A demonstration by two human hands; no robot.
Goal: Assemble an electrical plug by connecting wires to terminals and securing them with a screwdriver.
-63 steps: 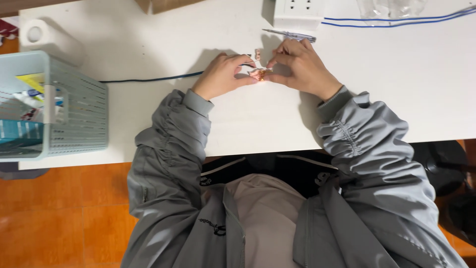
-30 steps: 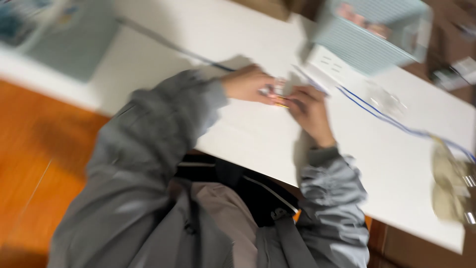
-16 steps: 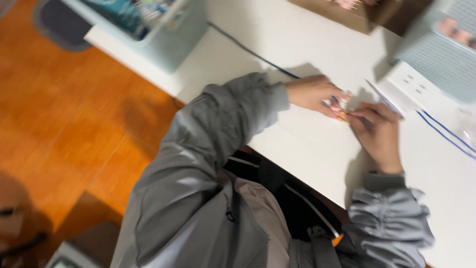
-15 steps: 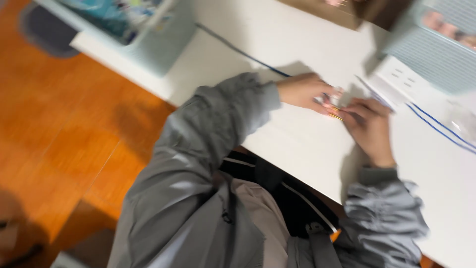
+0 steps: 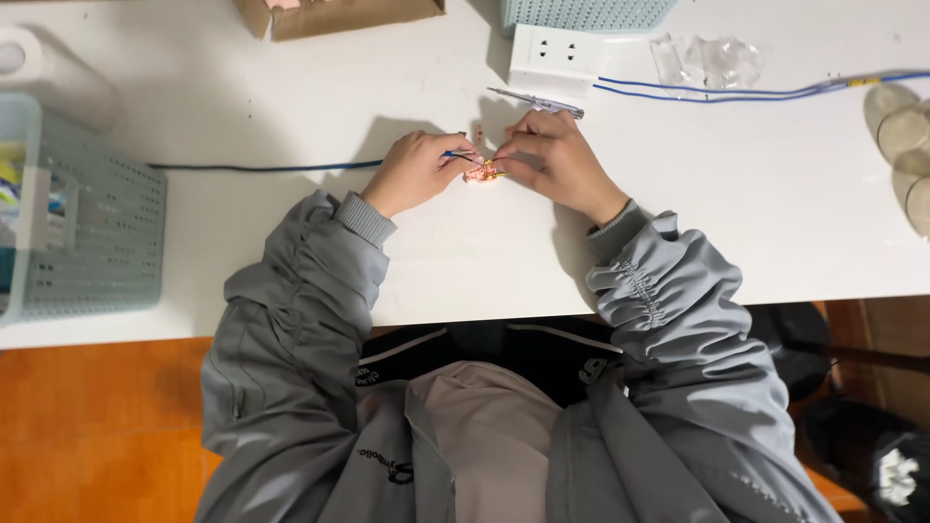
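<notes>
My left hand (image 5: 415,171) and my right hand (image 5: 552,160) meet over the white table (image 5: 291,242), both pinching a small pinkish part (image 5: 481,173) with fine wires on it. A thin blue wire (image 5: 262,167) runs from the left across the table into my left hand's fingers. Just beyond my right hand lies a slim screwdriver-like tool (image 5: 538,101). Grey jacket sleeves cover both arms.
A white power strip (image 5: 552,60) sits behind the hands, with blue cables (image 5: 736,91) running right. Pale blue mesh baskets stand at the left (image 5: 92,242) and top (image 5: 581,14). A cardboard box (image 5: 334,14), clear plastic wrap (image 5: 707,60) and round discs (image 5: 906,145) lie near the edges.
The view swung away to the left and tilted, then came back square over the table. Both hands stayed together on the small part throughout.
</notes>
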